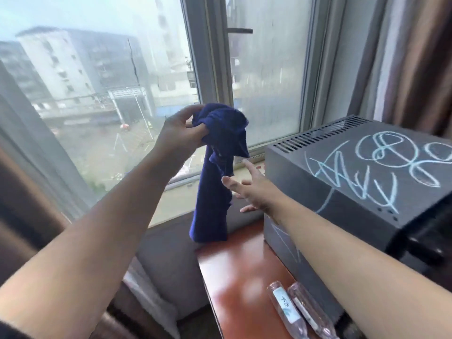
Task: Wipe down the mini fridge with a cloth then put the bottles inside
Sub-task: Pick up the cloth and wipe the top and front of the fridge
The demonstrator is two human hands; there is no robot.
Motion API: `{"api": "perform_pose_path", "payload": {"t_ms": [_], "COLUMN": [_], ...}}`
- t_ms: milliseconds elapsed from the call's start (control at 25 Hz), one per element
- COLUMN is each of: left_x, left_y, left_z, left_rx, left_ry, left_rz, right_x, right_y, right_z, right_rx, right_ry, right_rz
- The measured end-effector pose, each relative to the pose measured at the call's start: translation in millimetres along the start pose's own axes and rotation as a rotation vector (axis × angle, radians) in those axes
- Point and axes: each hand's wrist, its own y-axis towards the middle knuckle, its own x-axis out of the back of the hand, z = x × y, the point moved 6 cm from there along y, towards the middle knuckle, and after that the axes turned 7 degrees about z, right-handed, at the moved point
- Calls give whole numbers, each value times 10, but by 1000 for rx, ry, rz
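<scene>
While left hand [179, 129] holds bunched blue cloth [210, 204] up before window [269, 81] — grip closed round its top, rest hanging down — right hand [249, 189] reaches just beside hanging part, grip open, fingers spread. Mini fridge [354, 187] sits right on red surface [232, 277]; two bottles [285, 309] lie near, beside fridge.

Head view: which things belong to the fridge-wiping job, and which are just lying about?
Job: blue cloth, gripped by the left hand; mini fridge; two bottles lying on the wooden table; open right hand near the cloth.
Just there: window, curtains.
</scene>
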Motion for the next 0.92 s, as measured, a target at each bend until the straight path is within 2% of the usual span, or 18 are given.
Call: {"api": "perform_pose_path", "payload": {"t_ms": [160,320,400,560,640,720,800,880,920], "left_x": [-780,-1430,-1669,-2041,-2200,-2373,-2567,-2759,-2877], "left_y": [-206,-453,-557,-637,-604,-569,-550,-552,-553], "left_z": [-931,-1529,-1648,-1613,-1520,-1424,-1315,-1147,-1008], "left_rx": [-176,-297,-329,-317,-270,-266,-264,-220,-172], "left_ry": [-7,-38,-31,162,257,333,375,498,608], "left_rz": [71,88,77,-21,-64,-86,-93,-89,-30], "right_x": [446,1024,1287,1870,2233,2577,2815,2901,2881], "right_y": [-636,-1180,-1430,-1932,-2143,-2300,-2383,-2398,-2382], "right_z": [91,83,72,97,196,312,347,280,202], "right_rx": [62,79,125,192,274,381,434,360,281], "right_ry": [-138,-325,-169,358,493,513,369,22,-158], "right_rz": [-15,-221,-258,-277,-352,-400,-395,-340,-288]}}
